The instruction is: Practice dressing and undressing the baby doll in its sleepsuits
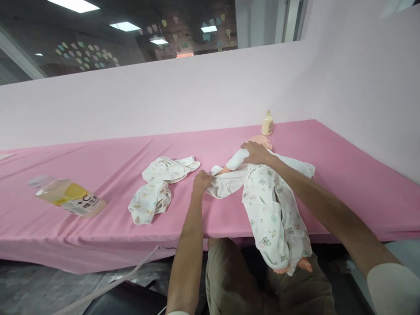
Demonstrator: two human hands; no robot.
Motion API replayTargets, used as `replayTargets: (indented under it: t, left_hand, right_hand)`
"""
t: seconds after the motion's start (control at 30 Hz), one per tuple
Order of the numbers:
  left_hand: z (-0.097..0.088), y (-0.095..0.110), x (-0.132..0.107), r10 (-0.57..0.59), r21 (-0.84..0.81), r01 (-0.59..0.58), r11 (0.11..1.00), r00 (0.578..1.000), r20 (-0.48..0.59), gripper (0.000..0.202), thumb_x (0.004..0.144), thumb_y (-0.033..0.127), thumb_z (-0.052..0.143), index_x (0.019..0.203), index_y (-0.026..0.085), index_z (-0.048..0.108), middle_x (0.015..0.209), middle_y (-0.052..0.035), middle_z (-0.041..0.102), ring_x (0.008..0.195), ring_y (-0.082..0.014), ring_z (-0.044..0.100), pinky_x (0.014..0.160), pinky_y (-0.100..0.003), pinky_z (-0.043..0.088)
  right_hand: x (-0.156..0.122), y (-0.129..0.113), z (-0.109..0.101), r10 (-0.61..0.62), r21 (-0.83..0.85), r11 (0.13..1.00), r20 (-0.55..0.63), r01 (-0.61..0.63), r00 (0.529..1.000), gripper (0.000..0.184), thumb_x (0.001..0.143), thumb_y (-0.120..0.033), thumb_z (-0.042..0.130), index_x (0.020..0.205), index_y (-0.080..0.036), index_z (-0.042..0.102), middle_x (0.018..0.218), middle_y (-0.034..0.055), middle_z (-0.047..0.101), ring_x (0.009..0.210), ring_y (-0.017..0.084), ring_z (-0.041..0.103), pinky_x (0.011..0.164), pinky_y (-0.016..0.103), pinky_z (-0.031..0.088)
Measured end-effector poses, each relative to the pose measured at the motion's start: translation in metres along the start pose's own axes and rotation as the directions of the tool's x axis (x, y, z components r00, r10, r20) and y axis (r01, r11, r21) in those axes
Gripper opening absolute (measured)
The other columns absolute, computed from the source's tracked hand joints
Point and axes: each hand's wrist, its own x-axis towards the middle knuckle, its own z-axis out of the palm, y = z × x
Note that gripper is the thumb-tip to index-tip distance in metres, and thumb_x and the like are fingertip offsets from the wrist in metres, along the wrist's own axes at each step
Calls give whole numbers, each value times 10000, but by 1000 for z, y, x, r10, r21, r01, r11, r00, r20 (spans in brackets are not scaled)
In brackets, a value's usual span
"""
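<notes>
A baby doll lies on its back at the table's right part, its head [261, 141] away from me. It wears white printed trousers [271, 210], and its feet [305, 264] hang over the front edge. White cloth covers its upper arm, with some bare forearm [225, 170] showing. Beneath that arm spreads a white baby shirt [226, 186]. My left hand [201, 180] is closed on the end of the shirt's sleeve. Close to the head, my right hand [257, 153] has its fingers bent over the doll's upper arm and shoulder.
Two crumpled printed baby garments [169, 169] lie left of the doll. A yellow-labelled bottle [74, 199] is tipped at far left. A pump bottle [267, 124] stands behind the head. Pink cloth [108, 162] covers the table; a white wall [197, 96] rises behind.
</notes>
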Motion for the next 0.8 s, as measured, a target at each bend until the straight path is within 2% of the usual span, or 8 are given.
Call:
replayTargets:
  t: [0.13, 0.23, 0.37, 0.53, 0.67, 0.8]
  left_hand:
    - [-6, -3, -1, -29, -116, 35, 993, 998, 56, 177, 677, 230, 548, 545, 191, 437, 439, 34, 366, 515, -136, 466, 482, -236, 257]
    - [-10, -3, -2, -51, -211, 73, 975, 993, 106, 218, 659, 203, 543, 493, 189, 402, 406, 50, 316, 429, -93, 370, 444, -223, 216]
    - [-16, -4, -1, -91, -329, 149, 932, 978, 186, 207, 651, 175, 529, 477, 184, 417, 400, 48, 356, 370, -67, 315, 411, -218, 223]
    - [-17, -10, 4, -111, -421, 196, 885, 970, 218, 188, 657, 161, 522, 488, 178, 441, 402, 45, 389, 348, -61, 319, 396, -214, 235]
    - [-14, -11, 3, -106, -456, 193, 869, 972, 210, 137, 667, 155, 544, 544, 173, 486, 397, 58, 388, 336, -59, 306, 389, -210, 214]
    - [-11, 0, -3, -58, -497, 145, 856, 981, 186, 44, 686, 178, 588, 692, 164, 547, 461, 68, 450, 369, -54, 346, 414, -198, 247]
  right_hand:
    - [-1, 1, 0, 9, 34, 999, 1, -9, 1000, 570, 777, -263, 621, 1321, -181, 470, 1280, 145, 527, 1194, 303, 488, 985, 422, 382]
    - [-2, 2, -2, 15, 61, 998, 4, -15, 1000, 566, 770, -249, 621, 1313, -184, 473, 1309, 139, 513, 1216, 298, 473, 976, 402, 387]
    - [-3, 5, -6, 45, 114, 992, 0, -44, 999, 588, 752, -230, 627, 1316, -188, 466, 1330, 133, 504, 1227, 286, 470, 954, 373, 408]
    - [-4, 8, -7, 52, 145, 988, -18, -49, 998, 618, 730, -208, 633, 1323, -163, 464, 1351, 145, 491, 1248, 281, 458, 967, 365, 409]
    - [-4, 10, -7, 66, 166, 985, -59, -56, 996, 588, 732, -200, 602, 1304, -167, 470, 1302, 141, 523, 1194, 277, 503, 927, 359, 432]
    - [-1, 1, 0, 39, 87, 996, -59, -34, 997, 533, 724, -227, 619, 1240, -162, 500, 1228, 146, 557, 1123, 302, 544, 897, 382, 446]
